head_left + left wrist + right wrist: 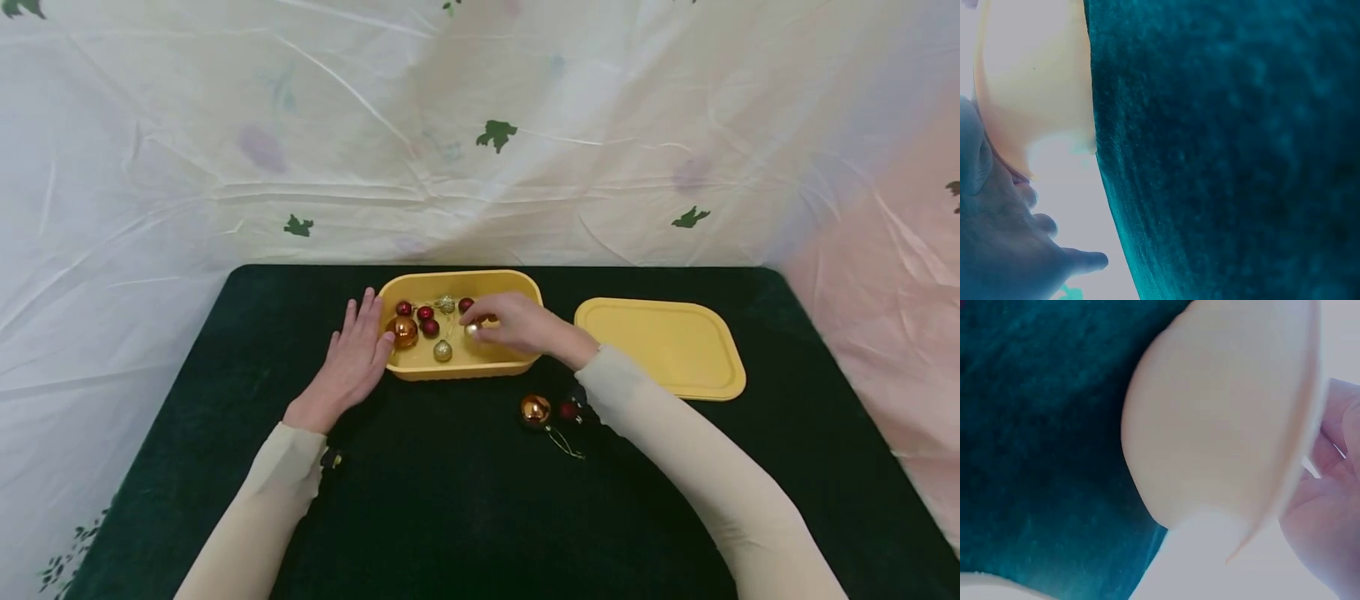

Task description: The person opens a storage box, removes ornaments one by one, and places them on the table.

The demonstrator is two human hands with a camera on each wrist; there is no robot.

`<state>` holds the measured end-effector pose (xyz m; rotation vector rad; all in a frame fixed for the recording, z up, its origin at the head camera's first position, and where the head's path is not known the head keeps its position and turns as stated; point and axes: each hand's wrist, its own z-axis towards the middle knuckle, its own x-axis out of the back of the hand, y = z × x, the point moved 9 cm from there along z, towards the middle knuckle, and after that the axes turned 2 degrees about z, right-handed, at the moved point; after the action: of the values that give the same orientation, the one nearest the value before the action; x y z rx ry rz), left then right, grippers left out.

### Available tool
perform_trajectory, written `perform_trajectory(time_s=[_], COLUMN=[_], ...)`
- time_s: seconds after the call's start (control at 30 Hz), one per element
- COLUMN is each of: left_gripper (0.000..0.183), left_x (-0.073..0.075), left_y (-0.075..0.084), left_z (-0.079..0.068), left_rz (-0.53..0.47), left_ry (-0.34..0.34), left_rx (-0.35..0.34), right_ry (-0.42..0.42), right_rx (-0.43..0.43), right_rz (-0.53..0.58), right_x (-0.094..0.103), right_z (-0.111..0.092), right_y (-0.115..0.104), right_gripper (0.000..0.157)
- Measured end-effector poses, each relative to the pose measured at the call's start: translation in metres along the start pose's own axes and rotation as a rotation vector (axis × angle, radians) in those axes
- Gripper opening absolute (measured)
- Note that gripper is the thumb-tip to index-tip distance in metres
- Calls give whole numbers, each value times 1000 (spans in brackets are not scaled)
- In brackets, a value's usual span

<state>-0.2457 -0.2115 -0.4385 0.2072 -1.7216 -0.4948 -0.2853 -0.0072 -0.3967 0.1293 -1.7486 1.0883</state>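
Note:
In the head view a yellow box [450, 372] holds several Christmas baubles: small dark red baubles [430, 328], a large copper bauble [403, 332] and glittery gold baubles [442, 351]. My left hand [351, 358] lies against the box's left end with fingers straight, the thumb at the rim. Over the right half of the box, my right hand [517, 323] pinches a small pale gold bauble [472, 330] between thumb and fingers. The right wrist view shows this hand [1329, 500] beyond the box wall [1222, 419], its fingertips hidden. The left hand [1010, 231] appears beside the box in the left wrist view.
A yellow lid [660, 346] lies on the dark green tablecloth [465, 500] right of the box. In front of the box sit a copper bauble [536, 410] with a gold string and a dark red bauble [569, 411], close under the right sleeve. A patterned cloth [450, 167] hangs behind the table.

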Motion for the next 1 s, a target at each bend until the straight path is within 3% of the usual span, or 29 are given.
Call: perform_trajectory(time_s=[0.27,0.5,1.0], left_gripper=[69,69,70], left_x=[2,1,1], left_y=[-3,-4,-3], left_z=[1,2,3], left_rz=[0,-8,-12], left_ry=[4,3,8], left_rx=[-2,-5,-6], right_ry=[106,182,248], right_rx=[40,81,9], right_rz=[89,84,205], right_x=[23,37,48], right_z=[-21,-40,-93], right_y=[-9,-14,-4], right_gripper=[27,26,30])
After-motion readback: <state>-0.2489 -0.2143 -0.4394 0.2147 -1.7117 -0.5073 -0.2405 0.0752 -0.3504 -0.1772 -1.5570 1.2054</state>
